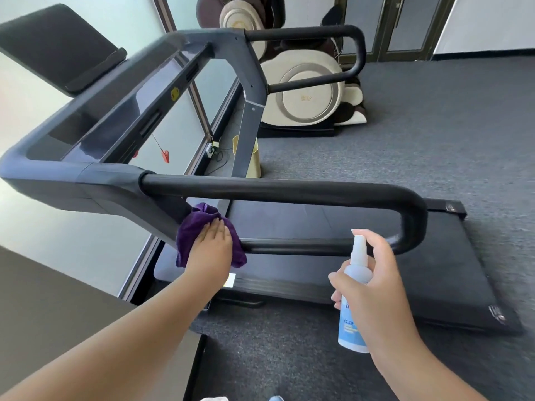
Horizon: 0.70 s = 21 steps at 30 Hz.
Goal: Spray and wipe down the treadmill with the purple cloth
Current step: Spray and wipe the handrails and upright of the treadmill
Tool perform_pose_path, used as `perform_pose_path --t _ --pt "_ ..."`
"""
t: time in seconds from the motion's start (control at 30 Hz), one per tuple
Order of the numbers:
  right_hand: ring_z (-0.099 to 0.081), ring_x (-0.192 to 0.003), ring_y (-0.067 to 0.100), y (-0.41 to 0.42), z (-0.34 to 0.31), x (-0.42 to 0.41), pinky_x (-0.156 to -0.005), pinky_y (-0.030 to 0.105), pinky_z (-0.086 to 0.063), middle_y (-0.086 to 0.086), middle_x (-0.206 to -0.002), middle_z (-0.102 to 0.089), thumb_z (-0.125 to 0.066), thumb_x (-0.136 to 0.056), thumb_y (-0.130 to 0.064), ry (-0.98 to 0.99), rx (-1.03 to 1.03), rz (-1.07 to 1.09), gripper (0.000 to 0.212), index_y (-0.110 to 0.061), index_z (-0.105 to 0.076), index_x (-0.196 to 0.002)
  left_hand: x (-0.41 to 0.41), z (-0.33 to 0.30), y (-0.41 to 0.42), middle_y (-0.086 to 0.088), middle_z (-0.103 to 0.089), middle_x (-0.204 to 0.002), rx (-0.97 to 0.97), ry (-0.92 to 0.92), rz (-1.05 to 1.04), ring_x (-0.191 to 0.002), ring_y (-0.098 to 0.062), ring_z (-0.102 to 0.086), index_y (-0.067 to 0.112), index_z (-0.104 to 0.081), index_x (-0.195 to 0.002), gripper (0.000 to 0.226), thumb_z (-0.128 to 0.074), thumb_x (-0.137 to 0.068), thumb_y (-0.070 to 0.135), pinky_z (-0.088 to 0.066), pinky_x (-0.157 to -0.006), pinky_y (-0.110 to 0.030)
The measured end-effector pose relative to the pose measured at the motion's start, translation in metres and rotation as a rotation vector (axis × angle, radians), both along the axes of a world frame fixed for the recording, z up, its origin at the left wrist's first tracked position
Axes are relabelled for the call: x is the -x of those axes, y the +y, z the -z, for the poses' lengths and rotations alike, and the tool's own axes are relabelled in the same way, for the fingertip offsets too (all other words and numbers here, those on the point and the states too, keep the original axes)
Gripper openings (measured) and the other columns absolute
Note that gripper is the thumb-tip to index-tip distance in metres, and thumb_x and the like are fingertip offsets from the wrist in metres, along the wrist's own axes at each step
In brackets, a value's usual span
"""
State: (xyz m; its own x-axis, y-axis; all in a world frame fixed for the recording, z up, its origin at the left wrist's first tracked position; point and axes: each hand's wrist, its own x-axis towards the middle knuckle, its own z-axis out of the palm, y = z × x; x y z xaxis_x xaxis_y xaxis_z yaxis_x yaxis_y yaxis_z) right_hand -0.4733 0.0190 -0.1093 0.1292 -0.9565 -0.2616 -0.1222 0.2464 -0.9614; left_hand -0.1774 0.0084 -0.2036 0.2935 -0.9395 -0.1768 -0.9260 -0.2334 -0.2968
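Currently left hand (210, 250) lies flat, fingers straight, pressing purple cloth (202, 224) against the treadmill (275, 189) where the lower handrail meets the upright. Right hand (373, 282) grips spray bottle (354, 319) upright, fingers curled round it, near the handrail.

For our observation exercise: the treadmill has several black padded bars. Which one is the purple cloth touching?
The near handrail's lower bar: the purple cloth, pressed by the left hand, covers its left end. The upper bar and far handrail are untouched.
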Motion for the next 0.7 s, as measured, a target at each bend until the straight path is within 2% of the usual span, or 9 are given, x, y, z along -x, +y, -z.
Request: perform_pose_path --t 0.1,0.17,0.23,0.47,0.6,0.7 --pt "-0.061 -0.059 0.019 0.002 -0.004 -0.001 -0.065 0.039 -0.061 0.001 -0.082 -0.064 -0.062 -0.085 0.006 0.005 0.016 -0.008 0.069 -0.055 -0.056 -0.117 0.006 -0.002 -0.01 -0.017 -0.031 -0.163 0.07 0.227 -0.065 -0.151 -0.033 -0.028 0.002 -0.034 -0.154 0.064 -0.057 -0.095 0.014 -0.024 -0.124 -0.043" --pt "-0.06 -0.059 0.019 0.002 -0.005 -0.001 -0.064 0.037 -0.06 0.0 -0.081 -0.064 -0.062 -0.085 0.007 0.01 0.026 -0.015 0.069 -0.055 -0.055 -0.115 0.014 -0.005 -0.018 -0.015 -0.043 -0.155 0.129 0.454 -0.175 -0.14 -0.033 -0.043 0.006 -0.043 -0.149 0.056 -0.055 -0.094 0.007 -0.039 -0.114 -0.042" --pt "-0.06 -0.058 0.019 0.002 -0.007 -0.001 -0.064 0.036 -0.059 -0.001 -0.079 -0.064 -0.062 -0.085 0.007 0.009 0.031 -0.017 0.069 -0.055 -0.055 -0.115 0.024 -0.004 -0.025 -0.015 -0.049 -0.147 0.19 0.609 -0.222 -0.131 -0.035 -0.051 0.008 -0.047 -0.145 0.052 -0.053 -0.094 0.002 -0.047 -0.106 -0.043" --pt "-0.06 -0.06 0.021 0.0 -0.007 0.011 -0.065 0.038 -0.06 0.005 -0.083 -0.064 -0.063 -0.084 0.009 0.013 0.026 -0.024 0.071 -0.053 -0.056 -0.117 0.069 0.003 -0.036 -0.017 -0.039 -0.158 0.299 0.787 -0.192 -0.147 -0.033 -0.036 0.006 -0.044 -0.151 0.06 -0.056 -0.093 0.0 -0.031 -0.119 -0.043" --pt "-0.059 -0.059 0.021 -0.003 -0.006 0.025 -0.064 0.037 -0.06 0.006 -0.083 -0.064 -0.063 -0.085 0.01 0.005 0.026 -0.017 0.073 -0.054 -0.057 -0.119 0.118 0.007 -0.045 -0.008 -0.047 -0.155 0.367 0.821 -0.111 -0.149 -0.028 -0.034 0.009 -0.047 -0.148 0.056 -0.055 -0.093 0.002 -0.022 -0.124 -0.04" --pt "-0.06 -0.059 0.02 -0.006 -0.007 0.039 -0.065 0.034 -0.06 0.006 -0.087 -0.064 -0.064 -0.085 0.009 0.007 0.033 -0.017 0.073 -0.054 -0.056 -0.12 0.162 -0.002 -0.053 -0.003 -0.036 -0.164 0.363 0.879 -0.083 -0.156 -0.023 -0.021 0.012 -0.037 -0.155 0.063 -0.054 -0.095 0.001 -0.013 -0.127 -0.037"
